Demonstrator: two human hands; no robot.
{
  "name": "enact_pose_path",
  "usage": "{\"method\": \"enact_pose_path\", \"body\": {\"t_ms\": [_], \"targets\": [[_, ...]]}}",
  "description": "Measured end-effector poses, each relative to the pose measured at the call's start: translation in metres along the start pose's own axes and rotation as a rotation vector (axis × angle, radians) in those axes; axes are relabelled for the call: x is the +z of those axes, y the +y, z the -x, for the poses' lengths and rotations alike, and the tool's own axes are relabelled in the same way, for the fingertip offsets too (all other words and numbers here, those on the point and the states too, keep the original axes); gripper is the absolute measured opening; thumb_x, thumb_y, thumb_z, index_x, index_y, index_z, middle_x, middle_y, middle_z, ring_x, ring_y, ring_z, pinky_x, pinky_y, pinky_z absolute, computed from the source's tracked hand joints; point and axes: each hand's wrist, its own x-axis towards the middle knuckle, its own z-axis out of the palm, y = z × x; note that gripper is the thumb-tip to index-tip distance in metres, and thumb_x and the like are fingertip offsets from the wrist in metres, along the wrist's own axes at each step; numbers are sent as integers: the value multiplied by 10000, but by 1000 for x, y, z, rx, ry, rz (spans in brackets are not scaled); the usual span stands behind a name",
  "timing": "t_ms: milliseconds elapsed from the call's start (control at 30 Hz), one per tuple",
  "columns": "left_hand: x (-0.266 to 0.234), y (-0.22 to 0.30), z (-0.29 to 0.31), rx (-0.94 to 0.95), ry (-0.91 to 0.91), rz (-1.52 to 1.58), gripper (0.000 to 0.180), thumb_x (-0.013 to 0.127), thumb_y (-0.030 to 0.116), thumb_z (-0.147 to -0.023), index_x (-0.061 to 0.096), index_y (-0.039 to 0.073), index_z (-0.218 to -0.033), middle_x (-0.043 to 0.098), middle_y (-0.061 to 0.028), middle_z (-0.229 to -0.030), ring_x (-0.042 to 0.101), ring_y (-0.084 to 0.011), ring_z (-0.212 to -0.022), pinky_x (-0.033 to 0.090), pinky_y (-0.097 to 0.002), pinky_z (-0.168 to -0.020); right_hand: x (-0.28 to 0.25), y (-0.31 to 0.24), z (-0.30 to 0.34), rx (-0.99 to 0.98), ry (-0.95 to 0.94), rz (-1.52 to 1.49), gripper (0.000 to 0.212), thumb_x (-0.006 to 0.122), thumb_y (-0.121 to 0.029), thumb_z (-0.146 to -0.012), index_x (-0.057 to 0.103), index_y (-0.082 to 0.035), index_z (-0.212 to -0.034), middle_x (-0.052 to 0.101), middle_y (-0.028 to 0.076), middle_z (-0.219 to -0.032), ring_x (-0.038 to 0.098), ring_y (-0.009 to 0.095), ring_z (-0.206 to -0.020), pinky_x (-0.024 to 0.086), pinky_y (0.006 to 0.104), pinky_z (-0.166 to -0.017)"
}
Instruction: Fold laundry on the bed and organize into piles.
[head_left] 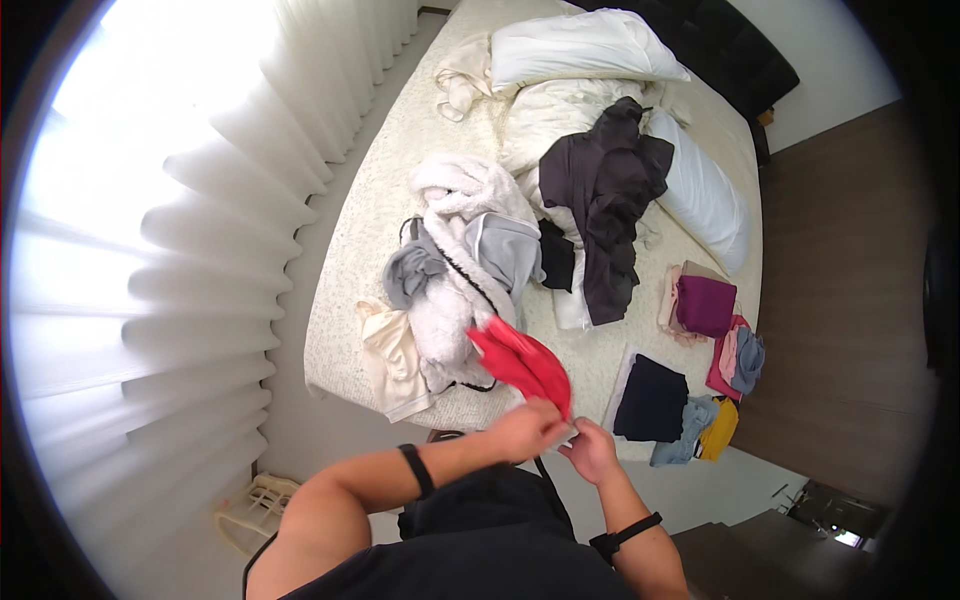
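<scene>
A red garment [525, 362] with a pale edge stretches from the clothes pile down to my hands at the bed's near side. My left hand [530, 430] is closed on its lower end. Just to the right, my right hand [593, 452] pinches the pale edge. The garment's far end lies against a fluffy white fleece piece [440, 325] with a dark zip. Grey clothing [415, 272] lies tangled with that fleece. Left of the fleece is a cream garment [393, 355]. My fingers partly hide the end they hold.
On the bed [345, 250], a dark garment [600, 190] lies beside white pillows [585, 50]. To the right are folded stacks: navy [650, 400], purple [706, 305], light blue denim [688, 430] and yellow [718, 430]. White curtains [220, 300] hang at left; a cream rack [258, 510] stands below.
</scene>
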Motion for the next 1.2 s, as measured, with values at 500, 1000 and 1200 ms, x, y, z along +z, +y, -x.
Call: {"method": "enact_pose_path", "body": {"t_ms": [500, 1000, 1200], "targets": [[132, 16, -81, -51, -528, -448, 301, 657, 217, -868, 653, 41, -1111, 667, -188, -1078, 621, -367, -1041, 501, -421, -906, -363, -29, 141, -612, 1040, 703, 318, 629, -6, -756, 734, -108, -1039, 709, 199, -1002, 685, 307, -947, 522, 347, -856], [203, 27, -40, -844, -279, -545, 322, 673, 260, -848, 672, 21, -1063, 714, -190, -915, 700, -285, -863, 550, -369, -777, -714, -207, 175, -899, 1399, 480, 328, 542, 74, -779, 742, -67, -996, 721, 177, -996, 687, 285, -952, 501, 321, -888], [218, 42, -48, -940, -250, -560, 315, 670, 240, -856, 668, 13, -1075, 716, -187, -925, 703, -275, -859, 551, -361, -774, -736, -163, 86, 79, 1169, 1123, 356, 595, -218, -851, 662, -99, -1180, 387, 143, -1493, 336, 392, -1386, 414, 497, -1063]]}}
